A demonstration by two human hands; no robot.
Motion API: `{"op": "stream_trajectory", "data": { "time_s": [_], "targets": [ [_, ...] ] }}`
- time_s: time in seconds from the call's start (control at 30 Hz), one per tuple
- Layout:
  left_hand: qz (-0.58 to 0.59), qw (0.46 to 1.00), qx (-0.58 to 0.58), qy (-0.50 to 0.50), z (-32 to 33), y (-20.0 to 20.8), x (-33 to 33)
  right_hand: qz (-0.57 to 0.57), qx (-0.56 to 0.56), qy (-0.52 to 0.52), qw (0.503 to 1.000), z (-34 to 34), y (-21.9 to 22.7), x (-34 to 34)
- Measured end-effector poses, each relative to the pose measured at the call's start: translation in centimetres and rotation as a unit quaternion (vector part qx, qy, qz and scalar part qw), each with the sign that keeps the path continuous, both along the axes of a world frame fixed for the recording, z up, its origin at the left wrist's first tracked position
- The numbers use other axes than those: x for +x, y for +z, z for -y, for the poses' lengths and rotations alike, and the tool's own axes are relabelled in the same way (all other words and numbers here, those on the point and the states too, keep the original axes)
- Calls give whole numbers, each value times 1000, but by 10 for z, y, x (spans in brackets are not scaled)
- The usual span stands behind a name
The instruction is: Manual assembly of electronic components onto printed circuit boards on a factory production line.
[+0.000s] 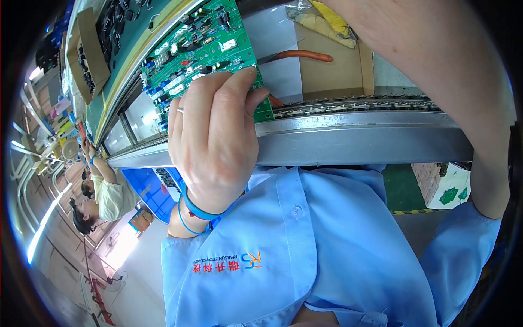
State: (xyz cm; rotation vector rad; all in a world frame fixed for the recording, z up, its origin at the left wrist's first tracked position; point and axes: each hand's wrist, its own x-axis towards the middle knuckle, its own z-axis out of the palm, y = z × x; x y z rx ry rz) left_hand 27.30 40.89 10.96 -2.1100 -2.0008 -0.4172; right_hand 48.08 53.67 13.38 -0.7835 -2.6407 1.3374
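Note:
A green circuit board (210, 52), crowded with small parts such as white connectors and capacitors, lies on the conveyor line at the upper middle. My left hand (216, 120) rests over its near right portion, with a ring on one finger and blue bands at the wrist. Its fingers are bent and closed, thumb close to the index finger by the board's right edge. What may be pinched between them is hidden. From the right, my right forearm (430, 60) reaches up across the view, and its hand lies beyond the upper edge.
A metal rail (354, 139) with a chain (354, 103) runs before me. Behind it are cardboard (332, 71), an orange rod-like piece (305, 54) and a yellow-and-clear plastic wrapper (332, 24). Leftward are a box of black parts (87, 60), a blue bin (150, 188) and co-workers (106, 196).

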Motion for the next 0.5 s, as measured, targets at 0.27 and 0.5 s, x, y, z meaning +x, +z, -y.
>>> {"op": "stream_trajectory", "data": {
  "time_s": [0.27,0.5],
  "targets": [
    [-41,990,-129,-50,-19,33,-5,-21,17,42,999,2,-2,-3],
    [-75,971,-194,-117,-33,51,-6,-40,26,87,995,-63,-95,44]
  ]
}}
